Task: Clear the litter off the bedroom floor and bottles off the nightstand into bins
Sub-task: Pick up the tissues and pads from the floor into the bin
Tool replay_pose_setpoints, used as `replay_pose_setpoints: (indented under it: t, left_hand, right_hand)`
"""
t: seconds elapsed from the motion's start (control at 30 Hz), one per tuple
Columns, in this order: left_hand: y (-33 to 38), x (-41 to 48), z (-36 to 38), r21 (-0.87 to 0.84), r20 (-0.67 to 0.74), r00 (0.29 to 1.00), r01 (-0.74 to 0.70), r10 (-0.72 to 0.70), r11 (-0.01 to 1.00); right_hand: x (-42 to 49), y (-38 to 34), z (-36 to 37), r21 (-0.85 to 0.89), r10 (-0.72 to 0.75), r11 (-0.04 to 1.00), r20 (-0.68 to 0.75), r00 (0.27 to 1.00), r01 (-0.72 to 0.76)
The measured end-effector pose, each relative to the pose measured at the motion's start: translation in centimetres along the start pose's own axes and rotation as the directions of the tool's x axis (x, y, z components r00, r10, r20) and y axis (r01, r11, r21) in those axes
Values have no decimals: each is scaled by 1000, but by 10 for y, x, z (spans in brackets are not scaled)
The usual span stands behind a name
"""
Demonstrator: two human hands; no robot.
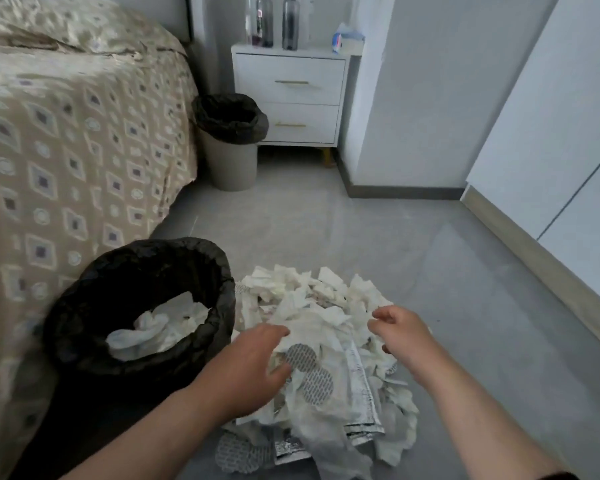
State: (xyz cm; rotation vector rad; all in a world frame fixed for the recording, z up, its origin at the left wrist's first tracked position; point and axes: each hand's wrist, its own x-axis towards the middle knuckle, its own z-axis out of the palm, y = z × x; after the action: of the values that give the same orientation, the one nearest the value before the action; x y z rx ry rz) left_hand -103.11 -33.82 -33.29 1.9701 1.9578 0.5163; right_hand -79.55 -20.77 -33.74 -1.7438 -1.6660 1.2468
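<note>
A heap of white tissues and foil wrappers, the litter pile (pixel 321 306), lies on the grey floor in front of me. My left hand (pixel 253 362) rests on its near left side, fingers spread over a tissue. Over the pile's right side, my right hand (pixel 400 329) hovers with fingers curled and apart, holding nothing. A bin with a black liner (pixel 84 306) stands just left of the pile, with white tissues inside. Dark bottles (pixel 264 22) stand on the white nightstand (pixel 291 81) at the back.
A second lined bin (pixel 231 143) stands between the bed (pixel 66 150) and the nightstand. A tissue pack (pixel 347 38) lies on the nightstand's right end. White wardrobe doors (pixel 561 133) run along the right. Grey floor stretches between the pile and the nightstand.
</note>
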Motion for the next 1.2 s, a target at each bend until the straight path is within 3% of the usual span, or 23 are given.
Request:
replay_pose_setpoints:
  t: [0.07, 0.17, 0.3, 0.47, 0.6, 0.7, 0.87, 1.0, 1.2]
  left_hand:
    - [3, 13, 25, 12, 168, 985, 44, -45, 999]
    - [2, 34, 56, 104, 292, 940, 155, -179, 982]
    - [-2, 60, 80, 276, 333, 910, 158, -249, 948]
    - [-12, 76, 97, 230, 364, 883, 222, -295, 948]
    - [-23, 78, 104, 148, 341, 885, 282, -317, 948]
    - [-26, 76, 107, 58, 320, 887, 334, -334, 941]
    - [-30, 75, 103, -162, 171, 912, 399, -372, 903]
    - [-32, 75, 94, -249, 106, 905, 425, -411, 871]
    - [-19, 81, 53, -344, -24, 909, 384, -416, 857]
  right_hand:
    - [6, 3, 5, -56, -12, 998, -7, 1000, 12]
    - [12, 9, 12, -217, 12, 976, 48, 999, -1]
    - [18, 19, 17, -335, 91, 941, 99, 991, -53]
    - [22, 25, 26, -291, 144, 952, 164, 976, -92]
    - [19, 32, 38, -138, 188, 978, 254, 949, -157]
    - [15, 38, 52, -131, 223, 973, 317, 922, -191]
    - [15, 47, 68, -123, 169, 982, 207, 964, -146]
    - [23, 40, 62, -240, 159, 965, 193, 968, -110]
    - [34, 21, 26, -81, 90, 993, 41, 995, -87]
